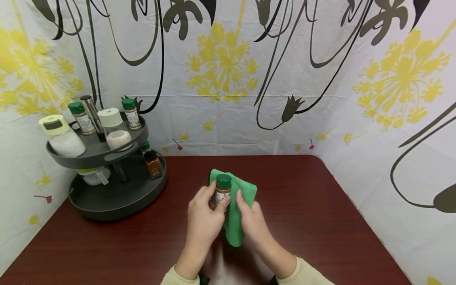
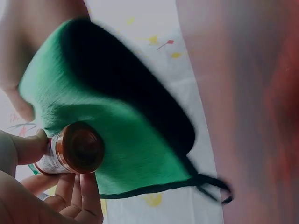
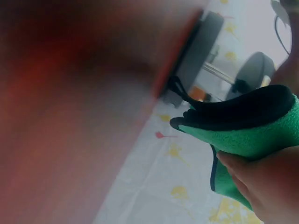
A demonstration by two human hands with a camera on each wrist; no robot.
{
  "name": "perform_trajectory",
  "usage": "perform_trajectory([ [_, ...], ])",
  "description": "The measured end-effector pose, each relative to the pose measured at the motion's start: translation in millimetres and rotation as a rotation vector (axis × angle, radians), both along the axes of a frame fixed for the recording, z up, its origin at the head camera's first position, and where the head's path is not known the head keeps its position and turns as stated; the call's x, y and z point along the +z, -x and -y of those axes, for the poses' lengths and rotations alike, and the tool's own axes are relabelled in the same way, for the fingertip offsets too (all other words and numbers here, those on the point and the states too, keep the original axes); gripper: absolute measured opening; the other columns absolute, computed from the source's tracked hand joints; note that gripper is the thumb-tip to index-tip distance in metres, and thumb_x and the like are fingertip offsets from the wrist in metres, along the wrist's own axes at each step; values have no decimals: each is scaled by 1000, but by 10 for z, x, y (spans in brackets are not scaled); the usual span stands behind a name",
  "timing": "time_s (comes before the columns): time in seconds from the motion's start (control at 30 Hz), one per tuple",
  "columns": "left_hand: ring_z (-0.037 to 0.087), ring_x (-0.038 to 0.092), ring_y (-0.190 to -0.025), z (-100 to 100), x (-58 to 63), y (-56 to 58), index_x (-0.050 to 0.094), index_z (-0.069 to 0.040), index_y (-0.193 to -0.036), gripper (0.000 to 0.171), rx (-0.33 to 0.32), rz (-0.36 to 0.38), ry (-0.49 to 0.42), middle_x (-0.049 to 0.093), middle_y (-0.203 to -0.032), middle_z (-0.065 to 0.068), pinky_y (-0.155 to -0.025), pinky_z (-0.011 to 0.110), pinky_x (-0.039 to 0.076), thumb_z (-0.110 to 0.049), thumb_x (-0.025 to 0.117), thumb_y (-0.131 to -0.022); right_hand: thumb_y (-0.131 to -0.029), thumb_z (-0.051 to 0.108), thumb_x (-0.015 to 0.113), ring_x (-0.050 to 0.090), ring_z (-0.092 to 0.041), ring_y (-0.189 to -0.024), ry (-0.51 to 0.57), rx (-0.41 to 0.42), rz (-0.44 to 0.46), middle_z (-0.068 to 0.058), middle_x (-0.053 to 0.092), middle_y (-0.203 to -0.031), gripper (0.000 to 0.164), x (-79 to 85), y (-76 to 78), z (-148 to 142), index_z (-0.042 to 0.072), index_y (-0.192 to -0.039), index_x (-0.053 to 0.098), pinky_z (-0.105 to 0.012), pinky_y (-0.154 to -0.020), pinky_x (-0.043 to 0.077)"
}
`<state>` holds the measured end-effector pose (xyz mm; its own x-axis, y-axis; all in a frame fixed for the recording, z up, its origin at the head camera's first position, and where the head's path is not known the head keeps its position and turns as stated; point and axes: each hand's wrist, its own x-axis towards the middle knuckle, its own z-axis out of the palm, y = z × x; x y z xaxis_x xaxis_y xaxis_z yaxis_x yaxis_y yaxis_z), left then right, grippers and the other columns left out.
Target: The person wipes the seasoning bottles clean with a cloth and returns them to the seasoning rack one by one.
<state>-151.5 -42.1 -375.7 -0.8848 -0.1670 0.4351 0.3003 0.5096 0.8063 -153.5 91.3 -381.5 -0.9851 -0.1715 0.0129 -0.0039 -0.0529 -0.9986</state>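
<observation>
My left hand (image 1: pixel 204 219) grips a small spice jar (image 1: pixel 223 188) with a green lid, a white label and reddish-brown contents. In the left wrist view the base of the spice jar (image 2: pixel 83 147) faces the camera, with fingers curled round its side. A green cloth (image 1: pixel 235 221) with dark edging is held by my right hand (image 1: pixel 254 223), thumb on its near face. The cloth stands right beside and behind the jar. In the right wrist view the folded cloth (image 3: pixel 252 135) shows a dark hanging loop, and the fingers press into it.
A dark two-tier rack (image 1: pixel 117 211) stands at the left of the brown table (image 1: pixel 303 221). Its upper tier carries several jars, among them a white-capped container (image 1: pixel 114 130). An orange-brown bottle (image 1: pixel 153 164) sits on the lower tier. Patterned sheeting (image 1: pixel 231 134) hangs behind and beside the table.
</observation>
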Motion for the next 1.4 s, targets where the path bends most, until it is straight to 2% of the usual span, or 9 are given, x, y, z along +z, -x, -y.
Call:
perform_trajectory([
  [0.2, 9, 58, -77, -55, -34, -29, 60, -12, -135, 54, -9, -18, 31, 64, -100, -1, -65, 21, 51, -26, 77, -86, -99, 59, 40, 67, -18, -98, 148, -64, 17, -11, 66, -113, 64, 219, 32, -44, 3, -129, 55, -36, -86, 54],
  [0.43, 6, 56, -74, -54, -73, -19, 65, -20, -129, 48, -9, -81, 38, 63, -93, -5, -64, 21, 50, -25, 79, -83, -101, 54, 40, 61, -15, -114, 259, -118, -73, -4, 60, -126, 58, 339, 41, -90, 10, -138, 47, -31, -94, 53],
  [0.5, 6, 55, -73, -47, -76, -9, 65, -21, -128, 47, -16, -95, 32, 62, -91, -5, -63, 21, 49, -25, 80, -83, -102, 52, 40, 60, -15, -113, 247, -123, -93, -4, 59, -125, 56, 327, 39, -93, 10, -138, 47, -30, -94, 53],
  [0.6, 7, 53, -71, -29, -50, 8, 65, -18, -129, 49, -24, -125, 18, 62, -90, -5, -62, 21, 49, -25, 79, -83, -102, 52, 41, 65, -15, -102, 163, -122, -93, -6, 64, -115, 55, 270, 52, -88, 7, -131, 53, -32, -87, 55],
  [0.8, 6, 58, -77, 2, 49, 27, 64, -13, -131, 50, -26, -144, -4, 65, -94, -3, -64, 23, 53, -25, 78, -84, -101, 55, 40, 69, -21, -88, 14, -26, -46, -11, 69, -103, 59, 74, 65, -53, 4, -122, 60, -40, -79, 57],
  [1.0, 9, 67, -92, 13, 71, 39, 64, -12, -130, 50, -28, -112, -24, 66, -99, -2, -72, 24, 58, -23, 79, -84, -99, 58, 41, 70, -21, -87, 3, 27, 17, -8, 70, -99, 63, -53, 51, -25, 3, -122, 61, -40, -79, 58],
  [1.17, 8, 66, -92, 10, 24, 28, 63, -14, -132, 52, -39, -94, -6, 66, -101, -3, -72, 23, 57, -25, 79, -84, -100, 58, 40, 70, -20, -89, 49, 24, 27, -8, 71, -101, 63, 2, 41, -38, 3, -123, 60, -39, -79, 57],
  [1.4, 7, 53, -71, -12, -29, 8, 62, -20, -134, 53, -53, -72, 26, 64, -97, -4, -61, 21, 48, -24, 79, -84, -101, 54, 40, 66, -18, -99, 163, -61, -10, -8, 66, -111, 59, 233, 26, -76, 5, -131, 54, -37, -87, 54],
])
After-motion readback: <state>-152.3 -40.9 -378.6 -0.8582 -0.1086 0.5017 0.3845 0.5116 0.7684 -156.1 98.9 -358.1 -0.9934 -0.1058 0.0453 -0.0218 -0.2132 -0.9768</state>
